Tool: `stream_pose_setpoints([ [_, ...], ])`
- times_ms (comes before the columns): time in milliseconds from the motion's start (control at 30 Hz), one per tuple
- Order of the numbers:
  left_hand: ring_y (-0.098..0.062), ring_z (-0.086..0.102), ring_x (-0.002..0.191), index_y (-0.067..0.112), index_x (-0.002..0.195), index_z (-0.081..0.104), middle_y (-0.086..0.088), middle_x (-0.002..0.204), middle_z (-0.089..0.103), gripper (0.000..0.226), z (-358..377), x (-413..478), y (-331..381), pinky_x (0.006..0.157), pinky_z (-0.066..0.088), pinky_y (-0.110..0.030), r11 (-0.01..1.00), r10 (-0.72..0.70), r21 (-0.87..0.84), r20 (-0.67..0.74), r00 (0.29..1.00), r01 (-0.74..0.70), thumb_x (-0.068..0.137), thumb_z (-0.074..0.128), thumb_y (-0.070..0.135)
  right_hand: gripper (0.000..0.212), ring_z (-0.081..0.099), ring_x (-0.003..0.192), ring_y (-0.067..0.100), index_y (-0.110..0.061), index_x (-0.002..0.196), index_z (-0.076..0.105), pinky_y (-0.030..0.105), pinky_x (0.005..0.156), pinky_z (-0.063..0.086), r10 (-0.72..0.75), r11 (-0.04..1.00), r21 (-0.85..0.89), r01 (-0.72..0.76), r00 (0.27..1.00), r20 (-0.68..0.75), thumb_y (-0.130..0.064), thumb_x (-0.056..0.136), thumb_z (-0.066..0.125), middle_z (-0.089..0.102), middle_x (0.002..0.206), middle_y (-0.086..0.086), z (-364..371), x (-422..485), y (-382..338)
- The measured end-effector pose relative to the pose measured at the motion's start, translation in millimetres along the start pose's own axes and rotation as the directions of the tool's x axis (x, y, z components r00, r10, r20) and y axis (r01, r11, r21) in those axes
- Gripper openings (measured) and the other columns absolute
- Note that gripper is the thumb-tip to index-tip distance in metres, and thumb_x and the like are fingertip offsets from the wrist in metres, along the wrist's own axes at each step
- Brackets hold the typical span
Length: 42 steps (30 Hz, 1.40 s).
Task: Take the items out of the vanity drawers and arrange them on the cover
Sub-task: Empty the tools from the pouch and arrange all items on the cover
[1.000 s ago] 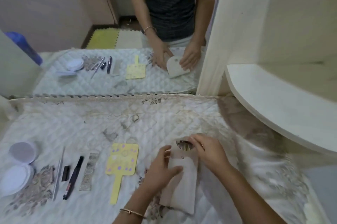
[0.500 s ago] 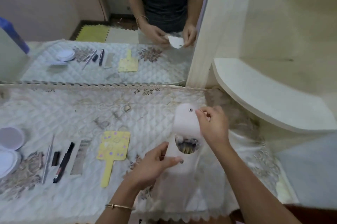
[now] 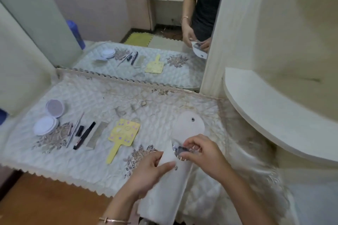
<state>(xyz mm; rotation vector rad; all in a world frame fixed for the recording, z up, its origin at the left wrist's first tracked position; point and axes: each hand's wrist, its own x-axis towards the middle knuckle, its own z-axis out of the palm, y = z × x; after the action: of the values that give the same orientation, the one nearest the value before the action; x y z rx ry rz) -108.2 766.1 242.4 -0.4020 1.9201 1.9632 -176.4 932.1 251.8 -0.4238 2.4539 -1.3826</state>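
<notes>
Just right of the yellow paddle (image 3: 124, 132), the soft pouch (image 3: 182, 144) sags at the tabletop edge; left hand (image 3: 151, 169) grasps its body, right hand (image 3: 203, 153) pinches small, probably light contents at its mouth.

your left hand (image 3: 150, 168) grips the pale pouch (image 3: 164, 188), flap open, while your right hand (image 3: 203, 153) pinches a clear packet (image 3: 180, 148) at its mouth. comb (image 3: 97, 135) & yellow mirror (image 3: 124, 133) lie on the quilted cover (image 3: 109, 100).

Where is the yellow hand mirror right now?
The yellow hand mirror lies flat on the quilted cover, left of centre in the head view, between the metal comb on its left and the pale pouch on its right.
</notes>
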Motion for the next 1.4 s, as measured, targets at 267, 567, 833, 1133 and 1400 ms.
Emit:
stream_pose_setpoints([
  [267,-0.007,0.061,0.056,0.005,0.093,0.066,-0.002,0.073,0.07,0.011,2,-22,-2,0.049,0.044,-0.016,0.998,-0.01,0.057,-0.095,0.995,0.016,0.085,0.062,0.012,0.031,0.053,0.085,0.008,-0.042,0.063,0.053,0.02,0.077,0.041,-0.081,0.996,-0.014,0.083,0.987,0.136,-0.025,0.069,0.078,0.05,0.079,-0.01,10,1,-5],
  [567,0.004,0.046,0.04,0.016,0.083,0.063,0.015,0.048,0.061,0.007,-22,-35,0,0.041,0.034,-0.011,0.979,-0.025,0.197,-0.163,0.986,0.057,0.087,0.058,0.014,0.021,0.06,0.057,0.006,-0.011,0.067,0.053,0.015,0.058,0.053,0.092,0.853,0.515,-0.088,0.996,0.019,0.0,0.082,0.062,0.06,0.071,0.007,5,20,-14],
  [833,-0.007,0.049,0.043,0.01,0.082,0.065,0.008,0.054,0.06,0.012,-82,-64,-20,0.041,0.033,-0.017,0.988,-0.112,0.042,-0.479,0.871,0.15,0.087,0.059,0.02,0.025,0.06,0.057,0.011,-0.016,0.07,0.047,0.014,0.048,0.053,0.207,0.837,0.543,-0.071,0.959,-0.193,0.0,0.085,0.059,0.058,0.075,0.011,16,75,-11],
  [1133,-0.008,0.07,0.067,0.009,0.089,0.067,-0.005,0.082,0.075,0.013,-124,-77,-26,0.055,0.05,-0.016,0.987,-0.116,-0.164,-0.666,0.737,0.007,0.088,0.058,0.017,0.007,0.055,0.075,0.022,-0.015,0.084,0.058,0.03,0.065,0.047,0.191,0.97,0.129,-0.205,0.974,0.119,-0.009,0.087,0.057,0.061,0.098,0.015,121,127,-15],
  [1400,-0.019,0.07,0.077,0.009,0.096,0.067,-0.006,0.087,0.075,0.016,-136,-75,-34,0.065,0.052,-0.028,0.972,-0.135,-0.236,-0.597,0.791,-0.012,0.086,0.061,0.02,0.021,0.056,0.09,0.018,-0.015,0.108,0.061,0.012,0.072,0.044,-0.084,0.996,-0.008,0.084,0.996,-0.002,-0.011,0.087,0.059,0.062,0.096,0.004,128,104,-60],
])
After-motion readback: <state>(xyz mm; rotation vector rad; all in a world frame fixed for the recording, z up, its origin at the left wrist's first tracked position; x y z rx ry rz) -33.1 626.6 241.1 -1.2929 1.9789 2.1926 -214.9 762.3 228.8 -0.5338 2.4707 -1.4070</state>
